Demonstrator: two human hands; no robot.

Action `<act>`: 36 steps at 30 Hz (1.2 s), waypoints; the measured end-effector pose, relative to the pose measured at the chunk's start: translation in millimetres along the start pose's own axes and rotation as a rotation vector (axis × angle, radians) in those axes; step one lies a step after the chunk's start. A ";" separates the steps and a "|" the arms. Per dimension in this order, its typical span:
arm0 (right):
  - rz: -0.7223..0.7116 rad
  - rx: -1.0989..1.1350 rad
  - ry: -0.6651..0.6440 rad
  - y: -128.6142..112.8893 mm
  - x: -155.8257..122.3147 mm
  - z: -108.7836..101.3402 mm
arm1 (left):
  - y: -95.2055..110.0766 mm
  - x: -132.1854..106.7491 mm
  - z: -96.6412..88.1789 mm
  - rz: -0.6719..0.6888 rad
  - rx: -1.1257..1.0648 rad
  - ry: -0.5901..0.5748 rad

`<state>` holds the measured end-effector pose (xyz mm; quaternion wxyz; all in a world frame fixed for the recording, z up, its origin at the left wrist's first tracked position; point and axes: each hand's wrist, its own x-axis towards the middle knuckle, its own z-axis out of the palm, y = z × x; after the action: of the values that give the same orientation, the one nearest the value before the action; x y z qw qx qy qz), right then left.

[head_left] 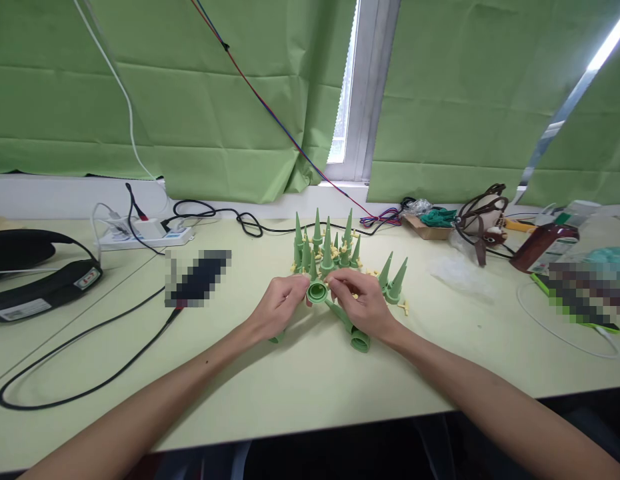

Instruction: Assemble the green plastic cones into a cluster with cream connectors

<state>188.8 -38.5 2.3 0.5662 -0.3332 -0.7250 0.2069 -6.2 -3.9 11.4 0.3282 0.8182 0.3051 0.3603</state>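
Observation:
My left hand is closed on a green plastic watering spike, its round threaded mouth facing me and its point away. At the spike's right side, the fingers of my right hand are pinched together; what lies between the fingertips is too small to make out. Below my right hand another green spike lies on its side. Part of one more spike shows under my left hand. Beyond my hands several green spikes stand upright, with small yellow T-shaped pieces among and beside them.
A power strip with black cables stands at the back left, near a blurred dark phone and a black headset-like device. Rightward are a cardboard box, clear plastic wrap, a brown bottle and a green-edged device.

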 end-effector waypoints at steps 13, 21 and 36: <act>0.012 0.005 0.001 2.2 2.1 -0.2 | 1.4 4.6 -1.5 0.100 0.051 -0.005; 0.070 -0.022 -0.019 1.1 3.3 -1.7 | 3.1 2.7 -1.4 0.154 0.084 -0.013; 0.167 0.026 -0.028 -1.7 3.4 -1.9 | -0.1 -0.4 2.5 0.324 0.239 0.078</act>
<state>189.8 -37.3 6.4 0.5410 -0.3821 -0.6999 0.2674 -4.5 -5.0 9.8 0.1544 0.8752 0.2223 0.4010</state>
